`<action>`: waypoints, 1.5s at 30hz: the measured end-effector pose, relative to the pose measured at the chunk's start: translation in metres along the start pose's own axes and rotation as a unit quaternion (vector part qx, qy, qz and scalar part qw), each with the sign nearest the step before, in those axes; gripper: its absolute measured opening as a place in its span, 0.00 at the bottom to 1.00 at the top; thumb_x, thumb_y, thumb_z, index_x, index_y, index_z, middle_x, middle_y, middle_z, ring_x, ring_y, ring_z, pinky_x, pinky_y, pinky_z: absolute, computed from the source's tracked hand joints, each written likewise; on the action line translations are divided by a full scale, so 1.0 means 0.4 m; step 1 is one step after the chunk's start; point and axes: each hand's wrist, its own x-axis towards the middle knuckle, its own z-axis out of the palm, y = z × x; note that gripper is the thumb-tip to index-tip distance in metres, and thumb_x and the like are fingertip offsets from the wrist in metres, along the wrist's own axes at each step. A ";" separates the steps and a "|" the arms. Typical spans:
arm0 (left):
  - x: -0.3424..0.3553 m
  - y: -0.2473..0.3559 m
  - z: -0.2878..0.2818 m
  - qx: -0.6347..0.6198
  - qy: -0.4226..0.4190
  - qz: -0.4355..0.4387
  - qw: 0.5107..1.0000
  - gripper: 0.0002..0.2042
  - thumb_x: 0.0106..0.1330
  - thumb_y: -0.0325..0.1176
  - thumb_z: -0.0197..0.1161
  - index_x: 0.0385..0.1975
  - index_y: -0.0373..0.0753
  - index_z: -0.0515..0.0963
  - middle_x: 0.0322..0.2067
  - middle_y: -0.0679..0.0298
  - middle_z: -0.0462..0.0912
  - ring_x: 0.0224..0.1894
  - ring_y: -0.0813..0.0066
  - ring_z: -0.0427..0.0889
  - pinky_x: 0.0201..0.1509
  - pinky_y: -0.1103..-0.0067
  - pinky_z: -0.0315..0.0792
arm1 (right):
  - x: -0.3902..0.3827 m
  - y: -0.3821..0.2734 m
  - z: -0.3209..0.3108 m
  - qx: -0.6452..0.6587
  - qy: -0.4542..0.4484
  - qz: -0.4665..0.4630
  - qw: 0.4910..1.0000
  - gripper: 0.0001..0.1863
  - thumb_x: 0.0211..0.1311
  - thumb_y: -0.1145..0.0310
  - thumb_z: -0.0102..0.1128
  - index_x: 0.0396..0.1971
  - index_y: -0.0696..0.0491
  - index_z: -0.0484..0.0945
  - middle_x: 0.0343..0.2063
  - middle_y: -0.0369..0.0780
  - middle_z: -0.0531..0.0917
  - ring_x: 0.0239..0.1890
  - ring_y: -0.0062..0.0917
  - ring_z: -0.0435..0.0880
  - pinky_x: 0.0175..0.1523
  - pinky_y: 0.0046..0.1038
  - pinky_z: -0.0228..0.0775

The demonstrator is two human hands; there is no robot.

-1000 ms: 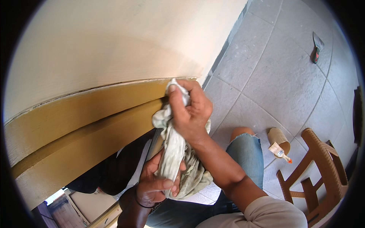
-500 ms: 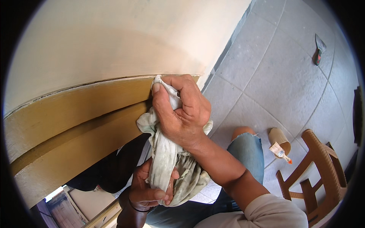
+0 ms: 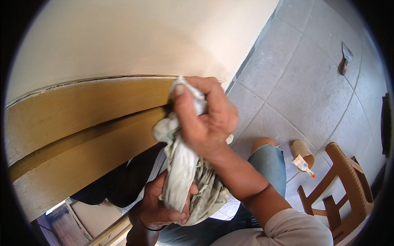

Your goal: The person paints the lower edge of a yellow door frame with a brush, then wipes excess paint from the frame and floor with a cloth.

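A whitish, stained cloth (image 3: pixel 180 172) hangs bunched between my two hands. My right hand (image 3: pixel 207 117) pinches its upper end between thumb and fingers, up against the right end of a yellow-brown wooden frame (image 3: pixel 94 98) that borders the cream wall. Lower down, my left hand (image 3: pixel 164 205) is closed around the hanging folds, thumb across the front. Loose folds spill to the right of the left hand. My right hand is slightly blurred.
On the grey tiled floor (image 3: pixel 287 78) to the right lie a scraper (image 3: pixel 344 59) and, nearer, a cylindrical container (image 3: pixel 301 149) with a paintbrush (image 3: pixel 303 165) at its mouth. A brown plastic stool (image 3: pixel 347 176) stands at the lower right. My knee, in torn jeans (image 3: pixel 269 168), is beside my right forearm.
My right hand has shifted a little to the right with the upper end of the cloth. My left hand keeps its grip on the lower folds and moves slightly with it.
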 end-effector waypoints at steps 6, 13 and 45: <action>0.056 -0.035 -0.017 0.007 0.027 -0.044 0.999 0.43 0.50 0.25 0.74 0.68 0.22 0.60 0.51 0.44 0.79 0.27 0.69 0.82 0.28 0.75 0.80 | -0.051 0.088 -0.028 0.041 0.028 0.106 0.993 0.04 0.66 0.80 0.63 0.39 0.63 0.82 0.24 0.39 0.83 0.25 0.19 0.86 0.26 0.23 0.74; 0.019 -0.027 -0.031 -0.002 -0.015 0.000 1.000 0.40 0.52 0.22 0.74 0.66 0.20 0.63 0.51 0.43 0.81 0.27 0.66 0.86 0.29 0.73 0.81 | 0.022 0.012 0.004 -0.045 0.008 -0.110 0.993 0.05 0.66 0.78 0.69 0.38 0.62 0.84 0.27 0.40 0.86 0.26 0.17 0.82 0.30 0.19 0.72; 0.139 -0.072 -0.028 -0.008 0.054 -0.083 0.995 0.49 0.49 0.23 0.73 0.74 0.25 0.55 0.53 0.46 0.79 0.29 0.70 0.84 0.31 0.74 0.80 | -0.048 0.196 -0.088 -0.033 0.034 0.097 0.994 0.04 0.69 0.77 0.64 0.39 0.62 0.82 0.26 0.35 0.85 0.26 0.13 0.79 0.31 0.19 0.72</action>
